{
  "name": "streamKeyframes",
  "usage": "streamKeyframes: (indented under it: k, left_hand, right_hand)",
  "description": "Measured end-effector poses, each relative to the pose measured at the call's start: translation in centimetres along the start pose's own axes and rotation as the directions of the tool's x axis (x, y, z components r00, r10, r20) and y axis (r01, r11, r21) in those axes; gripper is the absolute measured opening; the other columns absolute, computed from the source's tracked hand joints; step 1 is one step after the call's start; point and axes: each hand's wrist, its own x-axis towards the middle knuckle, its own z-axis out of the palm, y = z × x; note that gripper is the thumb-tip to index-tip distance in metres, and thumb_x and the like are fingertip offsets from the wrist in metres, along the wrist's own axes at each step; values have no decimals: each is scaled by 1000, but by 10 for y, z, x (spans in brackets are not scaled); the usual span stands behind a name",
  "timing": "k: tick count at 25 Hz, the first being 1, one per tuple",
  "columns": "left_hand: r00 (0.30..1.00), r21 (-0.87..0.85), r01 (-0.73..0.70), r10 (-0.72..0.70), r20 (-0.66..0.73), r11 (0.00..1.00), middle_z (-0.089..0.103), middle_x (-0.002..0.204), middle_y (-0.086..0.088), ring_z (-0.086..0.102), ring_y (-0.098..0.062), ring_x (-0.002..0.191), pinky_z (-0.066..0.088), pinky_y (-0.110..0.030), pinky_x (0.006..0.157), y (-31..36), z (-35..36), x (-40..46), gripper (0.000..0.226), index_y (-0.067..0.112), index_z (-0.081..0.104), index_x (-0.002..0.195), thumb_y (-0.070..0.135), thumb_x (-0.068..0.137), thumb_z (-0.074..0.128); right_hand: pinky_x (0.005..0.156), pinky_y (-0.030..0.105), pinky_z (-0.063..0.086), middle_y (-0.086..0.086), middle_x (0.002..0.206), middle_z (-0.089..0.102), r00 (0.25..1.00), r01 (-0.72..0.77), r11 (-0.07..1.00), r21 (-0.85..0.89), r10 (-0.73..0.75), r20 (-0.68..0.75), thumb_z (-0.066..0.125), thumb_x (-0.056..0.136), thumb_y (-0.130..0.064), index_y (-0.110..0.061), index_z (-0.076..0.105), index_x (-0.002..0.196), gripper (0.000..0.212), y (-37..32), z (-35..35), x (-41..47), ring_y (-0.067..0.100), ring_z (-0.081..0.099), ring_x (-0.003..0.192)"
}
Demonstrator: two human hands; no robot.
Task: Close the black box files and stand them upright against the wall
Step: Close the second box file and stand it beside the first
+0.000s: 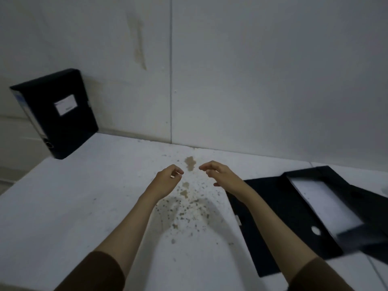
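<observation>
Hovering over mid table (pixel 63 206), both hands empty & close together, not touching each other. Left hand (pixel 167 181): fingers (pixel 178 171) curled loosely inward, tips near thumb, clamped on nothing. Right hand (pixel 222 175): fingers (pixel 206 166) bent & slightly apart, thumb lower, also gripping nothing. Brown sleeves (pixel 98 271) at near edge, forearms bare.

Closed black box file (pixel 56 114) at far left, w/ white label on front face, upright but tilted, top leaning back vs. the wall (pixel 252 70), base on the table near its left edge. Well apart from hands.

Open black box file (pixel 294 208) lying flat at right, just beside right forearm; lid flap spread toward left, white sheet (pixel 323 202) inside tray part. Blurred near right edge, so flap details hard to tell.

Brown stains & crumb-like specks (pixel 189 204) scattered on white tabletop below & between the hands. Faint yellowish streak (pixel 138 43) on wall, far centre; vertical seam beside it.
</observation>
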Motion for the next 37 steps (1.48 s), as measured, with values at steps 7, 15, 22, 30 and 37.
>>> streamKeyframes:
  k: [7, 15, 22, 30, 37]
  left_hand:
    - [983, 80, -92, 77, 169, 993, 56, 111, -4, 52, -18, 96, 42, -27, 69, 35, 59, 3, 19, 18, 58, 106, 25, 94, 45]
    - [940, 82, -138, 105, 323, 987, 59, 111, -3, 51, -15, 98, 38, -25, 80, 56, 151, 11, 20, 16, 59, 106, 17, 94, 44]
    - [927, 127, -78, 25, 375, 989, 57, 117, -6, 54, -23, 110, 46, -33, 93, 47, 255, 14, 18, 22, 59, 104, 17, 93, 46]
    - [980, 333, 37, -99, 172, 942, 36, 147, -5, 28, -30, 136, 26, -40, 111, 48, 330, -2, 31, 25, 54, 122, 21, 92, 45]
    - [935, 248, 351, -325, -143, 903, -1, 160, -9, -4, -30, 146, -1, -56, 115, 56, 352, -31, 49, 28, 33, 138, 26, 92, 48]
  right_hand:
    - [82, 24, 43, -7, 120, 52, 970, -111, 985, 135, 137, -201, 37, 97, -19, -19, 55, 119, 28, 49, -47, -73, 10, 48, 114]
    - [83, 25, 43, -10, 117, 53, 862, -212, 950, 229, 292, -414, 38, 96, -17, -21, 56, 116, 27, 114, -95, -140, 9, 48, 111]
    - [88, 25, 38, -2, 126, 52, 741, -289, 918, 272, 394, -543, 41, 94, -14, -20, 56, 117, 29, 202, -156, -167, 11, 52, 106]
    - [111, 45, 26, 7, 151, 29, 829, -506, 806, -307, 355, -432, 45, 91, -16, -21, 36, 138, 49, 301, -223, -173, 28, 23, 140]
    - [114, 50, -11, 4, 159, -5, 933, -332, 622, -709, 329, -148, 32, 66, -76, -47, 7, 142, 86, 335, -224, -180, 33, -17, 144]
